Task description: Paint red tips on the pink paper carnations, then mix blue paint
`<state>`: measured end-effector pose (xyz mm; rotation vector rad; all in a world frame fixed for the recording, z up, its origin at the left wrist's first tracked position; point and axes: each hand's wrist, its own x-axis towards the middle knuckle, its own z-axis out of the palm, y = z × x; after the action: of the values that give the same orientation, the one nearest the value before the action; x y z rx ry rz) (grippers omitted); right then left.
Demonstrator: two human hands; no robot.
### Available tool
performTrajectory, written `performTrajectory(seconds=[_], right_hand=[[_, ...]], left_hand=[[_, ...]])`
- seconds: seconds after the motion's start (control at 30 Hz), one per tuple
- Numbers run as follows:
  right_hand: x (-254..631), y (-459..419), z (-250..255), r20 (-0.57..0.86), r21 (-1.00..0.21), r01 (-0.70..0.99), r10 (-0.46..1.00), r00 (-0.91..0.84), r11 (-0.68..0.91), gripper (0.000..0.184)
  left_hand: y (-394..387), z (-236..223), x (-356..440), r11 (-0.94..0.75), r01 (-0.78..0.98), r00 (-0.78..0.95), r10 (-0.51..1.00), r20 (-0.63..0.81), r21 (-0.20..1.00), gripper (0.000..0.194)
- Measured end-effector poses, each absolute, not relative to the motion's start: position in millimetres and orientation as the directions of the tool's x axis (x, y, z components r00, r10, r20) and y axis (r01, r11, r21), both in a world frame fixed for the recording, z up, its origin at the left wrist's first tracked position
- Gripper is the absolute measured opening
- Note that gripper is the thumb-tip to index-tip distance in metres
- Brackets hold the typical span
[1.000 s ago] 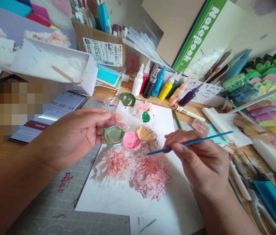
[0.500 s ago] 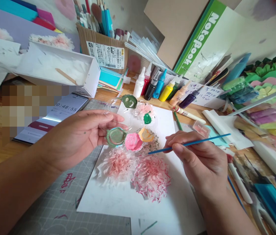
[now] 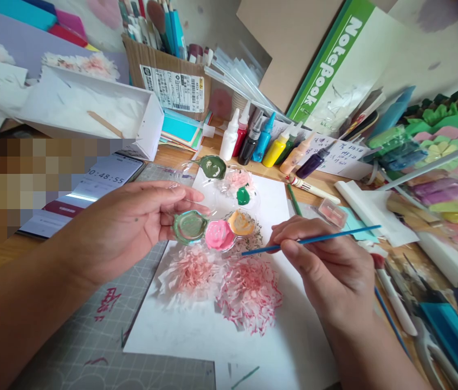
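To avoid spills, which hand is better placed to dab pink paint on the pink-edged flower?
Right hand, I'd say: it holds the blue stick, its tip near the pink paint and pink-edged flower. Left hand holds the palette.

The flowers (image 3: 249, 295) lie on the paper (image 3: 180, 336), the bottles (image 3: 261, 141) behind them, the phone (image 3: 90, 187) to their left.

Your right hand (image 3: 330, 265) has eased slightly left since the first picture, taking the thin blue tool (image 3: 314, 239) with it; the tool's left tip now sits a touch farther left, and the tool lies flatter, its right end lower in view. On your phone (image 3: 90, 189), the count has gone from 48:54 to 48:55.
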<state>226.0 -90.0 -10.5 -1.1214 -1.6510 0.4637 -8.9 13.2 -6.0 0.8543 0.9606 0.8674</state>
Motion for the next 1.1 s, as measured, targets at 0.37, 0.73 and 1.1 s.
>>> performTrajectory(seconds=[0.37,0.73,1.1], right_hand=[[223.8,-91.4,-5.7,0.554,-0.719,0.464,0.83,-0.069,0.518,0.016],[221.6,-88.2,-4.8,0.584,-0.687,0.46,0.804,-0.111,0.563,0.017],[223.7,-89.9,-3.7,0.585,-0.686,0.458,0.803,-0.115,0.565,0.016]], left_hand=[[11.8,-5.5,-10.2,0.378,-0.241,0.326,0.899,-0.292,0.894,0.016],[14.8,-10.1,-11.4,0.405,-0.245,0.346,0.885,-0.311,0.881,0.016],[12.4,-7.6,-12.3,0.408,-0.246,0.348,0.884,-0.313,0.879,0.016]])
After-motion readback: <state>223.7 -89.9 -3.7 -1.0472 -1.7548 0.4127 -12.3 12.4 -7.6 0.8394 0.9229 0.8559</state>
